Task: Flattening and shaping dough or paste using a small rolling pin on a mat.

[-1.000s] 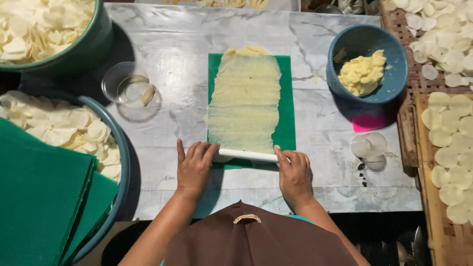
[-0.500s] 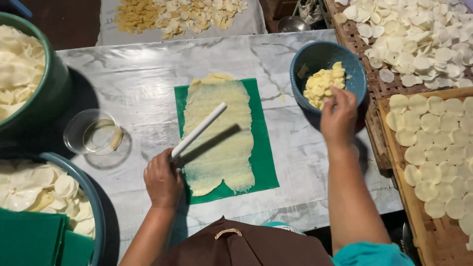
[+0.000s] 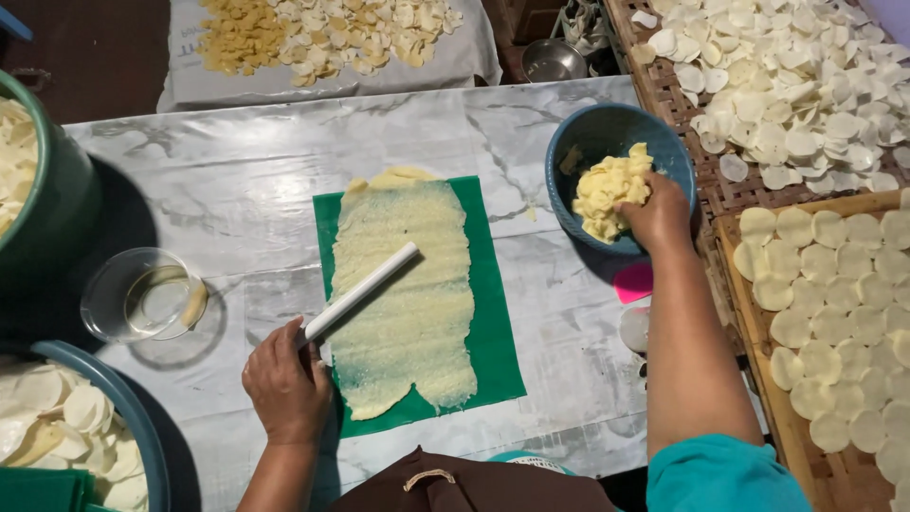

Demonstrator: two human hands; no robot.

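A thin sheet of pale yellow dough (image 3: 406, 294) lies rolled out on a green mat (image 3: 498, 322) on the marble table. My left hand (image 3: 284, 379) grips the near end of a white rolling pin (image 3: 365, 289), which slants up and right across the dough. My right hand (image 3: 654, 213) reaches into a blue bowl (image 3: 588, 142) at the right and closes on the lump of yellow dough (image 3: 607, 194) inside it.
A clear glass bowl (image 3: 142, 294) stands left of the mat. Green and blue tubs (image 3: 57, 218) of pale discs sit at the left. Woven trays (image 3: 749, 313) with several white discs fill the right. A sheet with dried chips (image 3: 322, 38) lies at the back.
Both hands were on the pin at the mat's near edge. My right hand let go and moved into the blue bowl, while my left hand swung the pin diagonally.
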